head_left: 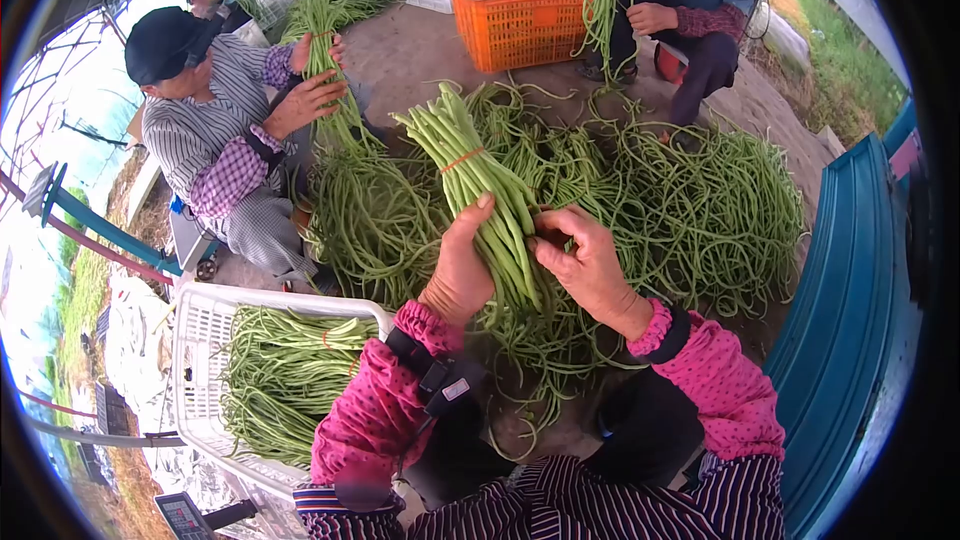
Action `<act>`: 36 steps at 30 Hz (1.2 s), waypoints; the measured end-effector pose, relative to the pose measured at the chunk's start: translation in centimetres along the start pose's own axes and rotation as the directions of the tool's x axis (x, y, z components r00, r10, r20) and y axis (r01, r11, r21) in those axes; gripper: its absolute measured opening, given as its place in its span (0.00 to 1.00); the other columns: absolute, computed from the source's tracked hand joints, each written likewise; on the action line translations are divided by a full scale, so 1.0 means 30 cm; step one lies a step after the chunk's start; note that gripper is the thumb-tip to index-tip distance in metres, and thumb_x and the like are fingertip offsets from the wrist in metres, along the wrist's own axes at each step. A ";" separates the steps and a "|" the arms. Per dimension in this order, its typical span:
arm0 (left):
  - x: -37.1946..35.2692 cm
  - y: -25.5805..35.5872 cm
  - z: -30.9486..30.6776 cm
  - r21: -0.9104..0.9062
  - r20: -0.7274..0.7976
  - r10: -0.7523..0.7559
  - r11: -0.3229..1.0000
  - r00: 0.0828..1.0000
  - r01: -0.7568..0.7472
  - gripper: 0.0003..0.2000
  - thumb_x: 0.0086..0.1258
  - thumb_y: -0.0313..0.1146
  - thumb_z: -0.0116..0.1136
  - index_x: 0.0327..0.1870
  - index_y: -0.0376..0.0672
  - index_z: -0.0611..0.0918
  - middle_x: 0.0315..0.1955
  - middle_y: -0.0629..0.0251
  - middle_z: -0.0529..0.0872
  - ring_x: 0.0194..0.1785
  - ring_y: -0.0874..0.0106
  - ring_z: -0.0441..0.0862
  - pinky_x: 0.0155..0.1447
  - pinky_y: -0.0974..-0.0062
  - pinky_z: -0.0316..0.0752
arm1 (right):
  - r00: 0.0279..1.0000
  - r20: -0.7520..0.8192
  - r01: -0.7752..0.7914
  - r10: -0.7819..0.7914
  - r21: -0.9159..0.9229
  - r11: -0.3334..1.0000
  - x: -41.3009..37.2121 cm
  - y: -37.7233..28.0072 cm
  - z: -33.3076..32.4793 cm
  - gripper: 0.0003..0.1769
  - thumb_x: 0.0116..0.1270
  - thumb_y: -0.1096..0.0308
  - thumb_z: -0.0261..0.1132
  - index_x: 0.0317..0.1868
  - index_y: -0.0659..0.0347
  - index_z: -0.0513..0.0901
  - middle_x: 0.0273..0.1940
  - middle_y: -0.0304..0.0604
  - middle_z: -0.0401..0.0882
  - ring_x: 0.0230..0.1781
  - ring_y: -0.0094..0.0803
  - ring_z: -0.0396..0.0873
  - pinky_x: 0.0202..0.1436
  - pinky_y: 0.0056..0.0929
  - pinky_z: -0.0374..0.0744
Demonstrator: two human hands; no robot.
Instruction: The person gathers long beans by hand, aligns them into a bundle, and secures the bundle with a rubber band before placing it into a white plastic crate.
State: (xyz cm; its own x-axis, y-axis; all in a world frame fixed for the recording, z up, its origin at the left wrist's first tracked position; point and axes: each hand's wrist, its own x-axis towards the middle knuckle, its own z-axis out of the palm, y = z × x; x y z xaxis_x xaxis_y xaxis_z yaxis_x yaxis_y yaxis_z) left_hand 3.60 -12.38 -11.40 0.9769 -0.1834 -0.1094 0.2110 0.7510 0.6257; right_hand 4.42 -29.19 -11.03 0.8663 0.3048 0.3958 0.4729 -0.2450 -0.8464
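A bundle of long green beans (477, 178) is held up in front of me, tilted, with an orange rubber band (461, 160) around its upper part. My left hand (463, 258) is wrapped round the bundle from the left, thumb lying across the stalks. At the bundle's right side, my right hand (585, 258) has its thumb and fingers pinched together against the beans; its fingertips are partly hidden. Beneath and behind both hands spreads a large loose pile of long beans (690, 210) on the ground.
A white plastic crate (200, 360) with banded bean bundles stands at my left. One person (200, 140) at left holds a bean bundle; another person (700, 0) sits behind the pile near an orange crate (490, 40). A blue metal panel (835, 310) rises at right.
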 end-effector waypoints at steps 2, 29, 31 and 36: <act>-0.001 -0.003 0.005 -0.014 -0.009 -0.009 1.000 1.000 0.009 0.22 0.71 0.46 0.50 0.55 0.37 0.75 0.48 0.54 0.82 0.51 0.59 0.81 0.59 0.61 0.74 | 0.998 0.044 -0.044 0.041 0.052 0.998 0.005 0.012 -0.010 0.13 0.59 0.71 0.67 0.43 0.68 0.80 0.35 0.44 0.79 0.32 0.31 0.78 0.39 0.28 0.77; 0.011 -0.047 0.004 -0.104 -0.277 -0.118 0.990 0.954 0.093 0.15 0.70 0.46 0.54 0.48 0.45 0.79 0.36 0.66 0.84 0.36 0.68 0.82 0.42 0.65 0.79 | 0.969 0.206 -0.110 0.139 -0.146 0.983 -0.036 -0.044 -0.027 0.12 0.69 0.67 0.60 0.32 0.68 0.74 0.18 0.54 0.72 0.16 0.47 0.72 0.23 0.40 0.70; 0.025 -0.054 -0.011 -0.107 -0.294 -0.123 0.990 0.948 0.096 0.16 0.71 0.46 0.54 0.49 0.45 0.78 0.35 0.65 0.84 0.36 0.67 0.82 0.40 0.65 0.79 | 0.974 0.204 -0.061 0.104 -0.206 0.977 -0.054 -0.055 -0.036 0.12 0.69 0.67 0.60 0.31 0.68 0.73 0.18 0.57 0.73 0.18 0.53 0.75 0.23 0.44 0.70; 0.025 -0.069 -0.017 -0.078 -0.325 -0.128 0.991 0.937 0.109 0.15 0.69 0.47 0.55 0.46 0.46 0.78 0.35 0.65 0.84 0.36 0.67 0.82 0.40 0.64 0.79 | 0.955 0.245 -0.116 0.165 -0.202 0.972 -0.097 -0.089 -0.067 0.12 0.68 0.68 0.60 0.32 0.69 0.73 0.17 0.56 0.73 0.17 0.52 0.75 0.22 0.42 0.70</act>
State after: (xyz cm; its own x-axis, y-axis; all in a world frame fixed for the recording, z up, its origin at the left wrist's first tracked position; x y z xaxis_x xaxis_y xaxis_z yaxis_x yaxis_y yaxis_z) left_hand 3.91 -13.74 -13.18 0.8990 -0.0624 -0.4335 0.3178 0.7741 0.5476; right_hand 0.97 -31.26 -9.20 0.8662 0.4762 0.1516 0.3922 -0.4596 -0.7968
